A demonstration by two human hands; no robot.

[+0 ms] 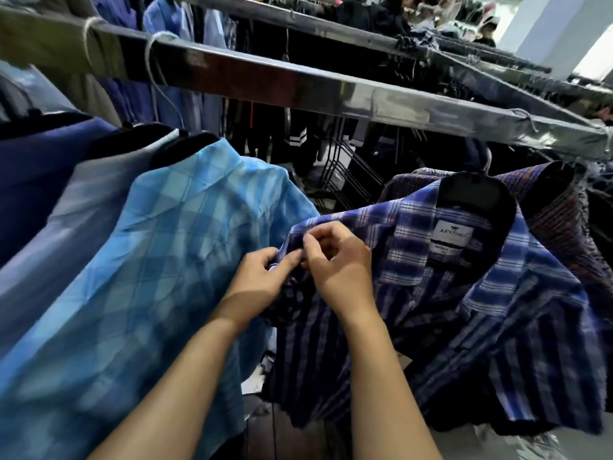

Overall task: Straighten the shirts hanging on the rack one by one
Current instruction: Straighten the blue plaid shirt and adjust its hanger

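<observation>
The dark blue plaid shirt [447,313] hangs on a black hanger [471,190] just under the steel rail [331,91], right of centre, collar open so the white neck label [453,231] shows. Both hands are bunched together at its left shoulder edge — the left hand [262,277] pinching the fabric between thumb and fingers, the right hand [338,260] curled tight with fingertips nipping the same seam. Could be a button they're working, hard to tell at this blur. Pressed right up against it on the left is a light blue checked shirt [159,260], then a grey one [83,210] and a navy one [36,167], both cut off by the frame. A purple-orange striped shirt [560,207] sits behind on the right, mostly hidden.
</observation>
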